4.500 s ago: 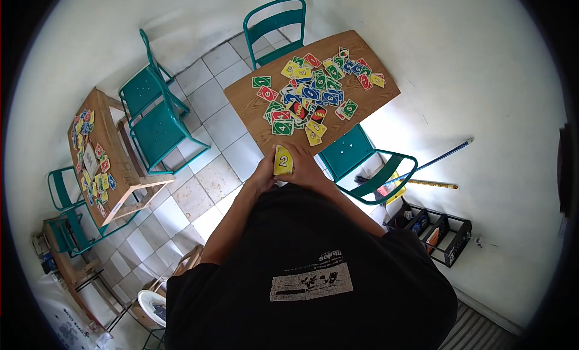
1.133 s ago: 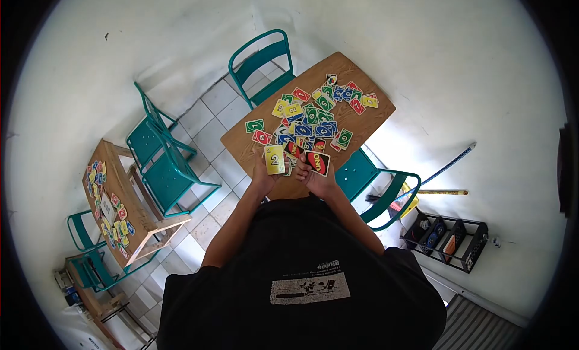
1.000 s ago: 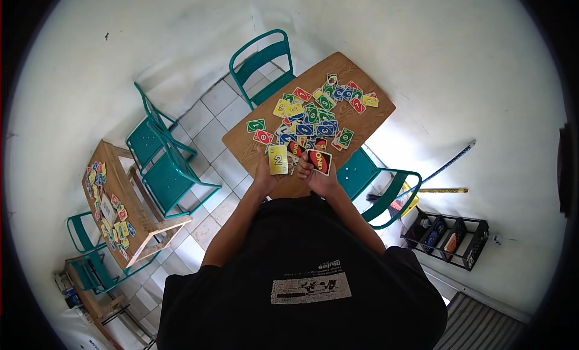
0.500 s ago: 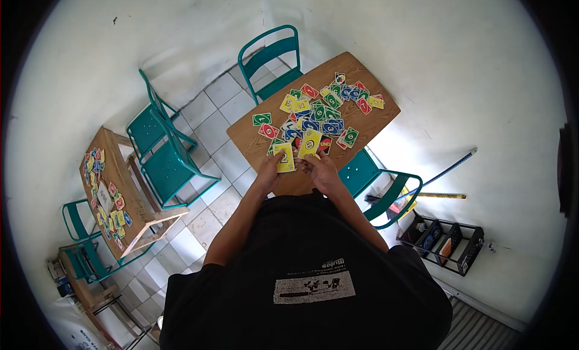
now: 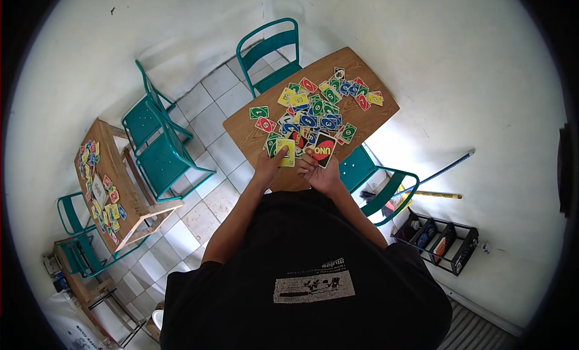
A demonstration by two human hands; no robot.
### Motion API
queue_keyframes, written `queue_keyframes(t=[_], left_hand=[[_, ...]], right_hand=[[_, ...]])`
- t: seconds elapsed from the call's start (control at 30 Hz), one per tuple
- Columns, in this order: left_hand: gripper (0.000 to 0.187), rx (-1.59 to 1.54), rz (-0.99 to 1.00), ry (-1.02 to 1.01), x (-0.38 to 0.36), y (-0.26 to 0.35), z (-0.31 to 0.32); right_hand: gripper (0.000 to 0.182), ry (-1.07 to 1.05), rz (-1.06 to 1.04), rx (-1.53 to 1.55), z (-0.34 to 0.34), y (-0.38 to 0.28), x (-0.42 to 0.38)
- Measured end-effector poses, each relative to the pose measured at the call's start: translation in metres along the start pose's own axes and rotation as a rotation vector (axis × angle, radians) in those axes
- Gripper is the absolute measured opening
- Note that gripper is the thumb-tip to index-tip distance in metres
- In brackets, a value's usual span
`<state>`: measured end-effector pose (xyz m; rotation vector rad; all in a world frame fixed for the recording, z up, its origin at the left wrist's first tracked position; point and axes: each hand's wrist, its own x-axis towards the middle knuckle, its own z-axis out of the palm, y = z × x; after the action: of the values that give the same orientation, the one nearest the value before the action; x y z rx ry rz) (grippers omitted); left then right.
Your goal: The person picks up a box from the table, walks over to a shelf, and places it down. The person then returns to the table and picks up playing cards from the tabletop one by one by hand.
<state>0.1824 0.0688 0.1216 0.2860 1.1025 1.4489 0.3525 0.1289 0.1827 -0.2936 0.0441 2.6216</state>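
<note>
My left hand [image 5: 267,169] holds a small stack of cards with a yellow card [image 5: 286,152] on top, at the near edge of the wooden table [image 5: 248,140]. My right hand [image 5: 321,174] grips a single card showing its black and red UNO back [image 5: 324,149], tilted beside the yellow one. Both hands are close together over the table's near edge. Beyond them lies a spread of several loose cards [image 5: 319,104] in red, blue, green and yellow, most face up.
A teal chair [image 5: 271,51] stands at the table's far side and another teal chair [image 5: 380,184] to my right. Two teal chairs [image 5: 157,139] sit left, beside a second wooden table [image 5: 105,181] strewn with cards. A black rack [image 5: 437,244] and sticks lie by the wall.
Half a second ago my right hand held a yellow card face up; now the card in it shows its UNO back. My left hand's stack has stayed near the table edge.
</note>
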Motion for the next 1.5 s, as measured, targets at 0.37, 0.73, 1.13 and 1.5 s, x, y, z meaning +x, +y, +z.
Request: queue_keyframes(t=[0.37, 0.73, 1.13, 1.5], left_hand=[[0.024, -0.005, -0.018, 0.015, 0.000, 0.005, -0.004], [0.027, -0.213, -0.144, -0.088, -0.003, 0.003, -0.004], [0.030, -0.004, -0.205, -0.261, 0.001, -0.010, -0.023], [0.049, 0.141, -0.545, -0.355, -0.043, 0.014, -0.042]], right_hand=[[0.029, 0.028, 0.000, -0.024, -0.002, 0.005, 0.002], [0.023, 0.715, -0.349, -1.188, -0.020, 0.023, 0.002], [0.077, 0.593, -0.480, -1.994, -0.005, 0.048, -0.004], [0.102, 0.477, -0.053, -2.236, -0.008, 0.091, 0.007]])
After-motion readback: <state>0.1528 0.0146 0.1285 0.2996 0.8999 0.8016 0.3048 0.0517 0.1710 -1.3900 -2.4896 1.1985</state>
